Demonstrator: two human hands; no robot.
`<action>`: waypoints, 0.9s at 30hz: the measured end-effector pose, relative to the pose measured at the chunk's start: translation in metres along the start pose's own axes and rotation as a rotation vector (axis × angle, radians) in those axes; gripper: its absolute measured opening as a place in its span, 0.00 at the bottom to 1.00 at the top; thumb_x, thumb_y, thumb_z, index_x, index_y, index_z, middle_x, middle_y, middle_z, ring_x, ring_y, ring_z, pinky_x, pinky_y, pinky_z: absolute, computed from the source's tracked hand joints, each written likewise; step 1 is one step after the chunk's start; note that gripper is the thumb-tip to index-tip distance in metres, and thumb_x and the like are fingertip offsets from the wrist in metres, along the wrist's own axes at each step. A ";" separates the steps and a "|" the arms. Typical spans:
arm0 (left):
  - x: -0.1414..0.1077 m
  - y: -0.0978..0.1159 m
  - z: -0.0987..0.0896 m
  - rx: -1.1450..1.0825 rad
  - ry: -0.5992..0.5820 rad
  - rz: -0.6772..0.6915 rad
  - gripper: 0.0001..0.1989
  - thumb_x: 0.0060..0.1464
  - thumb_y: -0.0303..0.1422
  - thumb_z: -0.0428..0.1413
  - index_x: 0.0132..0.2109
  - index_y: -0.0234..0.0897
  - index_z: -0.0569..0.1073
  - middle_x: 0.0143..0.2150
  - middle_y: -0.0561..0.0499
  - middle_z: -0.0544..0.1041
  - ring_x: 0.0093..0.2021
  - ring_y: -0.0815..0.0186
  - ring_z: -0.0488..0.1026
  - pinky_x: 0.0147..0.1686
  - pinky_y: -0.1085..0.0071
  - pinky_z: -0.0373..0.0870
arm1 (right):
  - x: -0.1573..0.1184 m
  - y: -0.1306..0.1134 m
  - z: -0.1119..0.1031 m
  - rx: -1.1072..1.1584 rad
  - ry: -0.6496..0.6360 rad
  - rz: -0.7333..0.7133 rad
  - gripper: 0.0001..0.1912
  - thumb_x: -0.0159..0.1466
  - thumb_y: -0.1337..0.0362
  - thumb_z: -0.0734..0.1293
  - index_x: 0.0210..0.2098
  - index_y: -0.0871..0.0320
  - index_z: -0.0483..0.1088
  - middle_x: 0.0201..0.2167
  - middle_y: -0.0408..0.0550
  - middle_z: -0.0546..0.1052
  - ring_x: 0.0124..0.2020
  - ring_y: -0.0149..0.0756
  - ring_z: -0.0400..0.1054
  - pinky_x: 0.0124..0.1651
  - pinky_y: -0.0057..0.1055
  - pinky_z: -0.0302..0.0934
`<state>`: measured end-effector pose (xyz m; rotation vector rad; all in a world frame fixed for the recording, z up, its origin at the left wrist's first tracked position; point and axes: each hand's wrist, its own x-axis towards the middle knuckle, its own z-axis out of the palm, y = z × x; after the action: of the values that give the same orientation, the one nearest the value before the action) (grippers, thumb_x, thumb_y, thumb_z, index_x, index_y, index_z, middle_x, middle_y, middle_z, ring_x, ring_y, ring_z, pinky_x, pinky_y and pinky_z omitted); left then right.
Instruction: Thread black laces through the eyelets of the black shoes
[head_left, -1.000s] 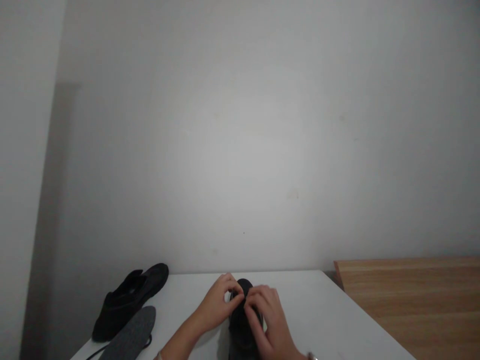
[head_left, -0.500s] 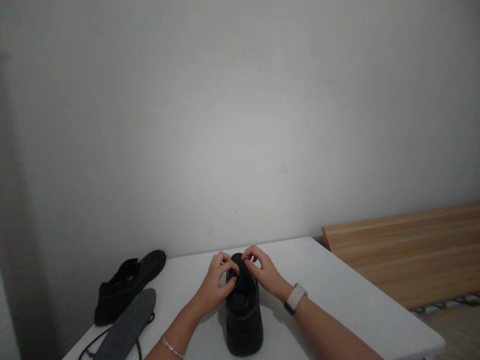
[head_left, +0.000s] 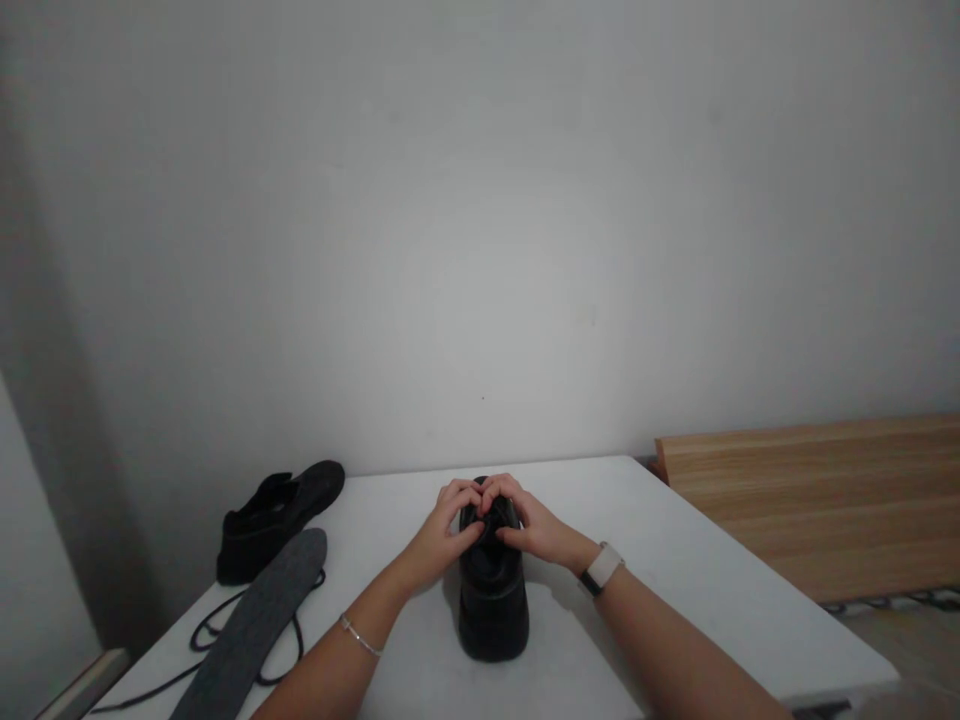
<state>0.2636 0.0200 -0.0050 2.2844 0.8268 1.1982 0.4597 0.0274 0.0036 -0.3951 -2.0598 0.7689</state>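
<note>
A black shoe (head_left: 493,610) stands on the white table, heel toward me and toe toward the wall. My left hand (head_left: 452,522) is at the left side of its lacing area, fingers curled over the front part and thumb on the opening's edge. From the right, my right hand (head_left: 523,518) meets it, with its fingertips close to the left ones and its thumb at the tongue. Both hands are bent in pinches on the shoe's upper; whether a lace is between the fingers is too small to tell.
At the left of the white table (head_left: 420,680) lie another black shoe (head_left: 259,535), a grey insole (head_left: 262,625) and a black lace (head_left: 154,690). A wooden board (head_left: 810,510) stands beyond the table's right edge. The wall (head_left: 480,250) is behind.
The view has tilted down, so things appear higher. My fingertips have come together over the shoe's front, and my right thumb has moved down toward the opening.
</note>
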 end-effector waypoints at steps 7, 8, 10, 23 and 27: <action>-0.001 -0.009 0.002 -0.116 0.052 -0.003 0.07 0.55 0.36 0.57 0.40 0.39 0.72 0.48 0.45 0.69 0.55 0.55 0.63 0.58 0.58 0.54 | 0.001 0.001 0.004 -0.062 0.150 -0.012 0.07 0.59 0.60 0.70 0.36 0.54 0.71 0.40 0.49 0.71 0.47 0.41 0.64 0.54 0.42 0.55; -0.001 -0.010 0.002 -0.121 0.055 -0.005 0.07 0.55 0.37 0.57 0.40 0.39 0.72 0.48 0.45 0.69 0.55 0.56 0.63 0.58 0.58 0.54 | 0.001 0.003 0.005 -0.063 0.169 -0.013 0.07 0.59 0.60 0.70 0.36 0.54 0.72 0.39 0.49 0.72 0.45 0.41 0.65 0.53 0.42 0.56; -0.002 -0.012 0.003 -0.127 0.062 -0.007 0.08 0.55 0.37 0.57 0.40 0.40 0.72 0.49 0.45 0.69 0.55 0.56 0.64 0.58 0.58 0.54 | 0.001 0.005 0.005 -0.056 0.198 -0.016 0.07 0.60 0.58 0.70 0.36 0.54 0.74 0.38 0.49 0.73 0.44 0.41 0.66 0.52 0.42 0.58; -0.001 -0.012 0.002 -0.195 0.102 -0.017 0.09 0.54 0.36 0.58 0.41 0.38 0.74 0.48 0.45 0.70 0.52 0.58 0.66 0.56 0.60 0.57 | 0.002 0.010 0.006 0.048 0.434 0.057 0.05 0.57 0.59 0.71 0.29 0.54 0.75 0.32 0.46 0.74 0.37 0.37 0.67 0.43 0.37 0.61; 0.000 -0.010 0.000 -0.271 0.087 -0.070 0.08 0.52 0.37 0.59 0.37 0.37 0.74 0.48 0.45 0.70 0.53 0.57 0.66 0.56 0.60 0.57 | 0.004 0.014 -0.002 0.261 0.640 0.095 0.04 0.55 0.62 0.72 0.28 0.54 0.73 0.28 0.42 0.71 0.31 0.32 0.64 0.37 0.31 0.60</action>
<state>0.2604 0.0268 -0.0110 1.9836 0.7195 1.2994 0.4586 0.0409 -0.0018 -0.5143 -1.3356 0.8250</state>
